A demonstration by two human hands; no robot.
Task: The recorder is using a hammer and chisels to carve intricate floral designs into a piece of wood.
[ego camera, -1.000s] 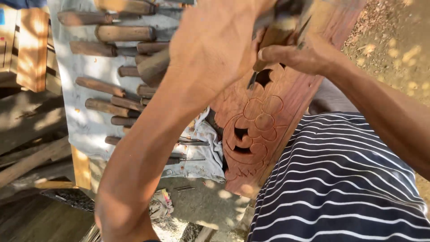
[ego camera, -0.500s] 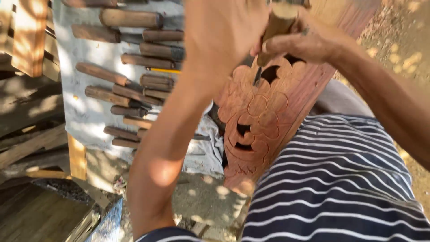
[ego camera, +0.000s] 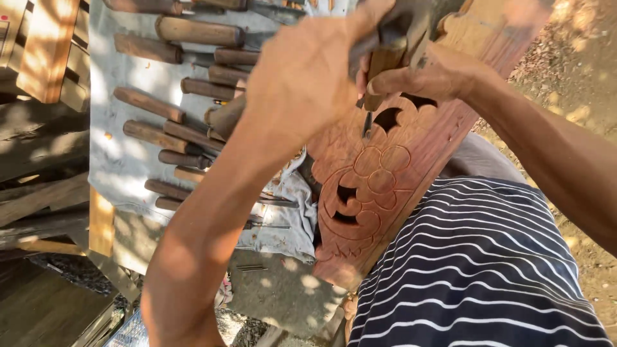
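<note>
A reddish carved wooden panel (ego camera: pixel 379 193) with a flower pattern and cut-through holes leans across my lap. My right hand (ego camera: pixel 430 74) grips the wooden handle of a chisel (ego camera: pixel 384 67), and its thin blade touches the panel beside a dark cut-out. My left hand (ego camera: pixel 302 71) is just left of it, closed around a dark, blunt tool (ego camera: pixel 402 26) held above the chisel's top. This tool is partly hidden and cut off by the frame edge. My left forearm crosses the middle of the view.
A grey cloth (ego camera: pixel 122 160) on the left carries several wooden-handled chisels (ego camera: pixel 151 106) laid in rows. Planks and boards (ego camera: pixel 45 51) lie further left. A concrete slab (ego camera: pixel 283 289) sits below the panel, with bare ground (ego camera: pixel 578 83) on the right. I wear a striped shirt (ego camera: pixel 482 270).
The view has shifted slightly. Both hands stay at the panel's upper part, the right hand keeping the chisel on the carving and the left hand moving only a little above it.
</note>
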